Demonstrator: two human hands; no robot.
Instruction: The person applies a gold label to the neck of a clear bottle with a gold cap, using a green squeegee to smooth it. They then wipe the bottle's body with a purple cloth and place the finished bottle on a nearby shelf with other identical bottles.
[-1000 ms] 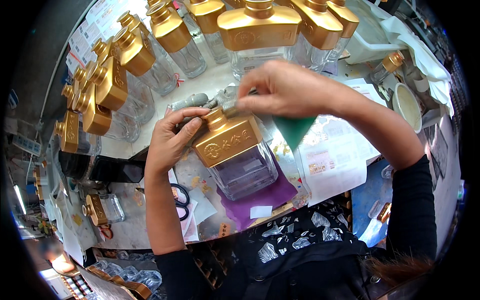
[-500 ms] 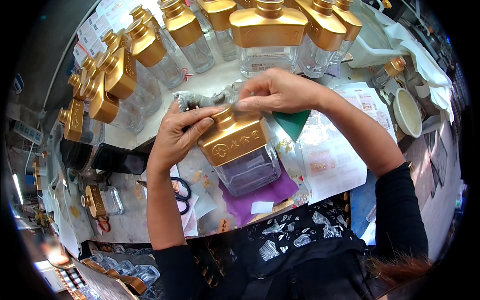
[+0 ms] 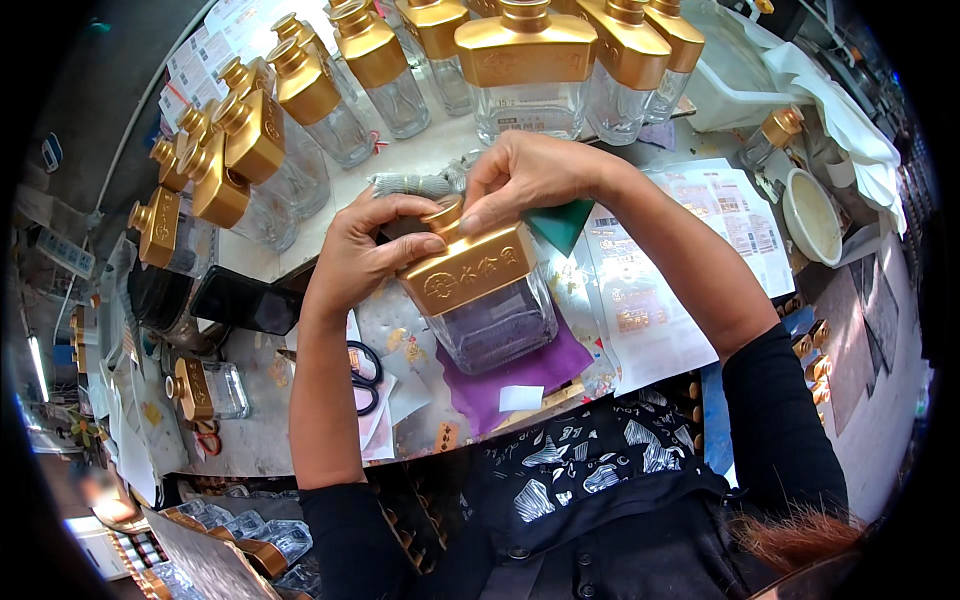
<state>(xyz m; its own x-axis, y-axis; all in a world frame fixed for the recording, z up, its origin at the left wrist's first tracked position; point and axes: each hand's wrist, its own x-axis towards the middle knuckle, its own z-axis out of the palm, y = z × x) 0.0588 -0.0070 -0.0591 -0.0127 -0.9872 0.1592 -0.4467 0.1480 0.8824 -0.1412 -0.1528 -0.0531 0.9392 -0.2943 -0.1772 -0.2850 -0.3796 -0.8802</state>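
Lower than a second ago, the right hand (image 3: 537, 172) is curling beside the neck (image 3: 447, 213) of a gold-shouldered glass bottle (image 3: 482, 300), its grip impossible to tell. Gripping that bottle is the left hand (image 3: 365, 250); it is resting on purple cloth (image 3: 566, 355).

Black sleeves (image 3: 775, 415) ending near the elbows, dark buttoned front (image 3: 630, 550), black cloth (image 3: 580, 452) — printed with white shapes

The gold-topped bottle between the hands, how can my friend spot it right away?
On the grey worktable, find the purple cloth near the front edge. The gold-topped glass bottle overlaps that cloth in view. Unlike the other bottles, it has the left hand and right hand at its top.
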